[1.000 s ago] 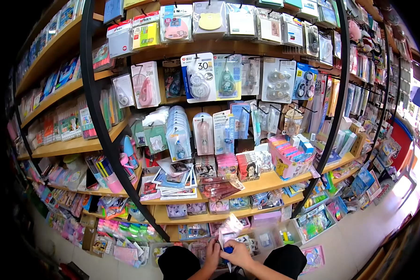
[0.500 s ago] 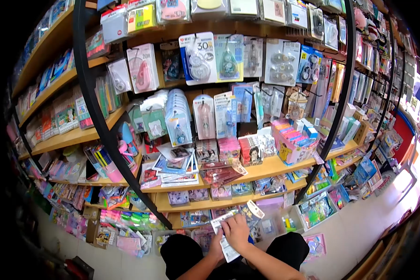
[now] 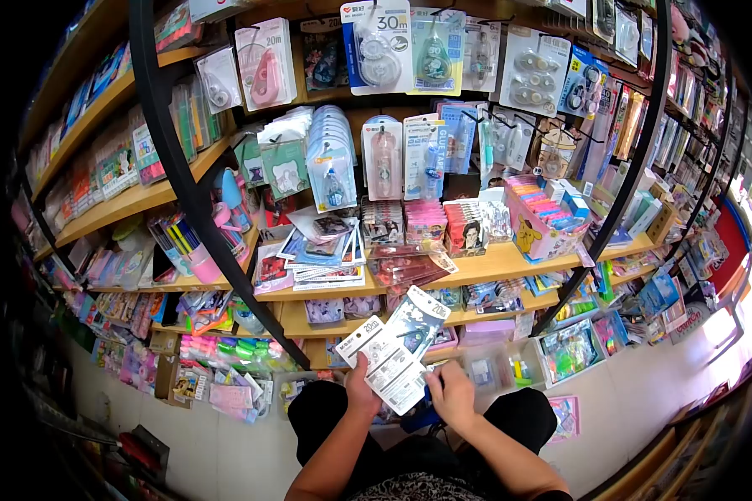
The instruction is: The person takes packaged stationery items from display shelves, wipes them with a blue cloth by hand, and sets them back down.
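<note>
My left hand (image 3: 360,391) is closed on the lower left edge of a white correction tape pack (image 3: 386,364) marked 20m, its printed card facing me. Behind it and up to the right, a second, darker correction tape pack (image 3: 419,320) marked 20m fans out, overlapped by the first. My right hand (image 3: 453,396) is beside the lower right of the white pack, fingers curled at a dark blue object (image 3: 421,417) whose kind I cannot make out. Both hands are above my lap.
Ahead stands a wooden shelf (image 3: 493,260) in a black metal frame (image 3: 171,159). Hanging packs (image 3: 378,54) fill its upper part. A stack of cards (image 3: 322,250) and a pink box (image 3: 545,221) sit on the shelf. Clear bins (image 3: 570,355) stand low on the right.
The two packs have been raised and fanned apart, with the darker one behind. My hands have separated, the right one moving off the pack. The view has tilted down.
</note>
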`<control>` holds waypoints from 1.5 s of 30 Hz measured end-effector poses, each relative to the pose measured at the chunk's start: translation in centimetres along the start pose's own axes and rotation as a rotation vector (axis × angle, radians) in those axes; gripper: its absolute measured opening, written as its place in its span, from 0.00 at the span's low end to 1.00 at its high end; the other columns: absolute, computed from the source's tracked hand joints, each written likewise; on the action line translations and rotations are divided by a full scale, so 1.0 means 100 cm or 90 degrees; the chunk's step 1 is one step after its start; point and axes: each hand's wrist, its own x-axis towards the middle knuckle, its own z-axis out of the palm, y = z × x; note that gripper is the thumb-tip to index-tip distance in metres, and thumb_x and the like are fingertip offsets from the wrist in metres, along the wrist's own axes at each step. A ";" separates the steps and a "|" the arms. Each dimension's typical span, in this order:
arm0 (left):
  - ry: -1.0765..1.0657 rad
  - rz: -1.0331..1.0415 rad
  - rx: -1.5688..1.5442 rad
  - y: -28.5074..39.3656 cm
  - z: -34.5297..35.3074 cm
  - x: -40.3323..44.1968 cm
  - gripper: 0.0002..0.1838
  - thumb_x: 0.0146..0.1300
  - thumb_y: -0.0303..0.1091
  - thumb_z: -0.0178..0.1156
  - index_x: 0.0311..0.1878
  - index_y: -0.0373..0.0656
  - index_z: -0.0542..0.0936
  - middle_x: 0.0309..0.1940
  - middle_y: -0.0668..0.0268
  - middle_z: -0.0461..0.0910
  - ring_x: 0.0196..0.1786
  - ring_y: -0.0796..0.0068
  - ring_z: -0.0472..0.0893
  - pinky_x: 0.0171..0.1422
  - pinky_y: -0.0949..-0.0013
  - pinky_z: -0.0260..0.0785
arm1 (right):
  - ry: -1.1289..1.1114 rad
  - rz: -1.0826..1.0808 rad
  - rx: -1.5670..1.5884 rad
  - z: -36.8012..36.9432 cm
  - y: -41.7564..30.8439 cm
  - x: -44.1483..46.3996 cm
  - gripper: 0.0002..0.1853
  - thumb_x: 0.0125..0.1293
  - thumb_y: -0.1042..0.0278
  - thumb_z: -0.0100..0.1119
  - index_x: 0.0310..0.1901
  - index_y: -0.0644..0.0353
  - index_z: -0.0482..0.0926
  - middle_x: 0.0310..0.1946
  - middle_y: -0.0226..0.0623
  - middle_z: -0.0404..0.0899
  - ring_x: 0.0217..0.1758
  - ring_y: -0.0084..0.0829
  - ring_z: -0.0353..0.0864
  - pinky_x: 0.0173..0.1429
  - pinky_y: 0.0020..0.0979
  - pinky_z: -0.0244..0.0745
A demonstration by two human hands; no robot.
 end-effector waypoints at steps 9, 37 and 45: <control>-0.011 -0.045 -0.032 0.001 -0.001 -0.010 0.24 0.69 0.44 0.44 0.59 0.36 0.65 0.52 0.56 0.73 0.53 0.60 0.75 0.57 0.59 0.69 | -0.070 0.361 0.360 0.007 0.034 0.022 0.11 0.63 0.62 0.58 0.31 0.60 0.73 0.23 0.30 0.73 0.27 0.21 0.69 0.33 0.26 0.67; -0.048 -0.009 0.066 0.000 0.000 -0.014 0.22 0.70 0.43 0.43 0.60 0.37 0.64 0.51 0.59 0.73 0.52 0.65 0.76 0.55 0.62 0.70 | -0.195 0.017 -0.138 -0.068 -0.008 0.042 0.13 0.45 0.60 0.65 0.28 0.61 0.78 0.25 0.41 0.75 0.27 0.45 0.76 0.33 0.39 0.72; -0.082 -0.028 0.050 -0.006 0.002 -0.014 0.23 0.70 0.47 0.42 0.60 0.40 0.64 0.52 0.61 0.73 0.53 0.66 0.76 0.56 0.62 0.69 | -0.236 -0.091 -0.216 -0.054 -0.027 0.034 0.15 0.47 0.57 0.63 0.29 0.60 0.76 0.27 0.41 0.74 0.31 0.42 0.78 0.33 0.38 0.74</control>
